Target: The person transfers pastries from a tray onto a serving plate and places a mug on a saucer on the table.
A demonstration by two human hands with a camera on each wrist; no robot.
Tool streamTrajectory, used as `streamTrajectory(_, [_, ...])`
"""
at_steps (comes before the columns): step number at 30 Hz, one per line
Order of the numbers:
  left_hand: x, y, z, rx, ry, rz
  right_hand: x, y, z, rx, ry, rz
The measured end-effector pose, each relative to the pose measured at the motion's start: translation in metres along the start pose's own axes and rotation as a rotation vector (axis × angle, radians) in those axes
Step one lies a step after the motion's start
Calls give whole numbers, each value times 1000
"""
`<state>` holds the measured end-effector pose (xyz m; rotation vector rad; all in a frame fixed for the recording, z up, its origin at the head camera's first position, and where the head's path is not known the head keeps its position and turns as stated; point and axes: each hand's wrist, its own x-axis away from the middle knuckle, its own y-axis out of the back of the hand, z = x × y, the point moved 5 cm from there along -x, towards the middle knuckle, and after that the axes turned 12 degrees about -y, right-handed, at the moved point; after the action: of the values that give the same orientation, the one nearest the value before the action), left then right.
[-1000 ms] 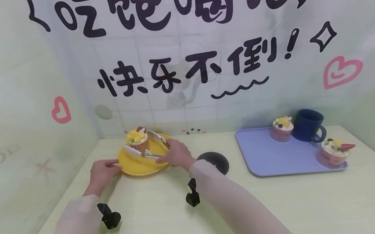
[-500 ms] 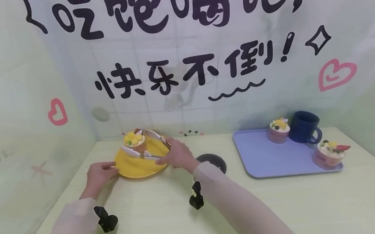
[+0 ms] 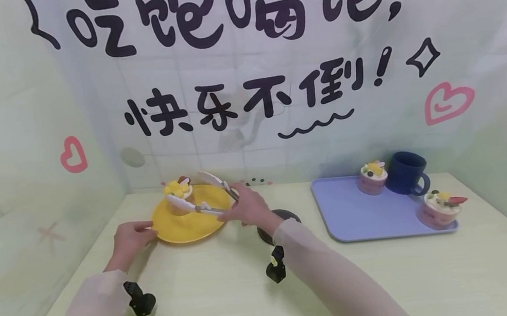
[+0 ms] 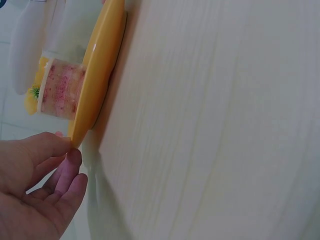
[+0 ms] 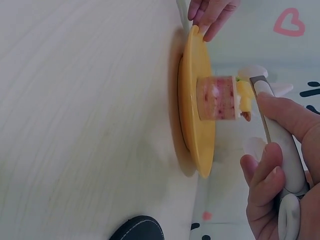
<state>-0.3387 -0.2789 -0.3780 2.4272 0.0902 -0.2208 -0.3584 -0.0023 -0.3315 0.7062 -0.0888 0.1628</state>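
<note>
My left hand (image 3: 128, 239) pinches the near left rim of a yellow plate (image 3: 196, 230) between thumb and fingers. A dessert cup (image 5: 217, 97), clear-sided with pink cake and yellow fruit cubes on top, stands upright on the plate's far left part. In my right hand (image 3: 250, 207) is a pair of tongs (image 5: 282, 145) with white tips and grey handles, its arms spread. In the right wrist view the white tips hang beside and above the fruit topping (image 5: 245, 95), with nothing gripped between them.
A dark round coaster (image 3: 266, 235) lies partly under the right forearm in the head view. Farther right a lilac tray (image 3: 362, 218) bears a navy mug (image 3: 404, 173) and two more dessert cups, one at the back (image 3: 372, 179) and one at the front right (image 3: 437, 211). Lettered walls enclose the table.
My right hand has drawn the tongs a little up and to the right, away from the dessert cup. My left hand stays on the plate's rim. The head view has shifted slightly.
</note>
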Motion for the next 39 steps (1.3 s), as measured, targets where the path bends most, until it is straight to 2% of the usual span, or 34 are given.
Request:
streamTrajectory(7, [0,0,-1,-2,-11,-2,5,10,-3,-28,34,22])
streamTrajectory(20, [-1,0,-3,0,0,11,18,30,-7,-28,67,9])
streamTrajectory(34, [-1,2,0,-18,-21,1,31,43,-9,-41,67,8])
streamTrajectory(39, [-1,0,0,-3,3,13,34,48,-12,-47,59,3])
